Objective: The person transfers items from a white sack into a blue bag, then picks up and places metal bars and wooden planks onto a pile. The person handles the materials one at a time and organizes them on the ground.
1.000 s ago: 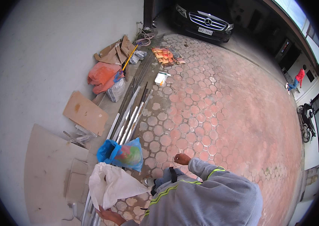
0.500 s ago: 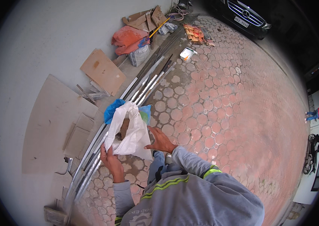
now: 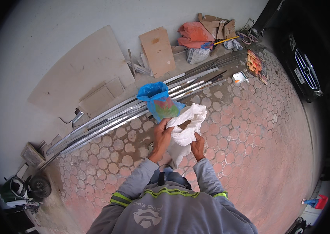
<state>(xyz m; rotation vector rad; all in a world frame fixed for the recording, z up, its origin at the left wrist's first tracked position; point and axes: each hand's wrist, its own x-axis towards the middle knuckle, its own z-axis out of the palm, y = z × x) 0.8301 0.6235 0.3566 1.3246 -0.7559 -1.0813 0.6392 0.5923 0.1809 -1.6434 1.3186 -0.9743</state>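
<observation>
A white woven sack [image 3: 190,121] hangs in front of my body, its mouth open and its rim folded outward. My left hand [image 3: 161,139] grips the rim on the left side, fingers closed round the cloth. On the near right side my right hand [image 3: 198,148] is closed on the sack just below the rim. Something brown shows inside the mouth, but I cannot make out what it is. Just beyond my left hand stands a blue plastic bag [image 3: 158,99], open at the top, with green and reddish contents showing through.
Long metal bars [image 3: 106,130] lie along the wall. Board sheets [image 3: 158,50] lean there, near an orange cloth heap [image 3: 196,34] and cardboard [image 3: 215,25]. A white tray [image 3: 239,77] rests on the paving [image 3: 246,156]. A black car [image 3: 305,70] stands at far right.
My view has turned, so the wall and bars now lie across the top. The sack has moved right, away from the blue bag. My right hand, open before, has closed on it.
</observation>
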